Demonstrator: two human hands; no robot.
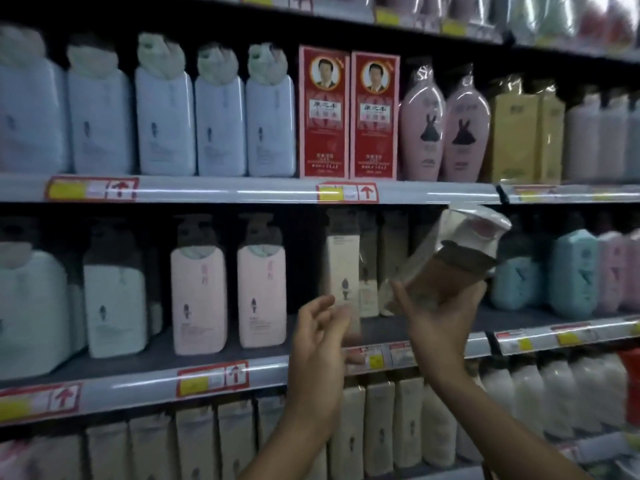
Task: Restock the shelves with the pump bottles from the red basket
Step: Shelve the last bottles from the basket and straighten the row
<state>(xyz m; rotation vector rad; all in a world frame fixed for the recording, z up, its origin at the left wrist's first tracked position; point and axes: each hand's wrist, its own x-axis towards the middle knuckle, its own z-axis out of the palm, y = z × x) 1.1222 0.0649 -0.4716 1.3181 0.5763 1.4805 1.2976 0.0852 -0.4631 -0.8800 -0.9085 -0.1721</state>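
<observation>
Before the middle shelf [242, 370], right hand [433, 313] grips a tilted, plastic-wrapped beige pump bottle [450, 265].

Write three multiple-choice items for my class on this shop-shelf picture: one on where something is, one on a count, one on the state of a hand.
1. Where is the pump bottle held by the right hand?
A. Tilted in front of the middle shelf
B. Lying on the floor
C. Standing on the top shelf

2. How many red boxes stand side by side on the upper shelf?
A. One
B. Two
C. Five

3. What is the left hand doing?
A. Gripping a red box
B. Out of view
C. Raised beside a cream bottle, fingers loosely spread

Answers: 1 A, the bottle leans with its wrapped pump up and right; 2 B, two matching boxes show; 3 C, its fingers close on nothing clearly.
</observation>
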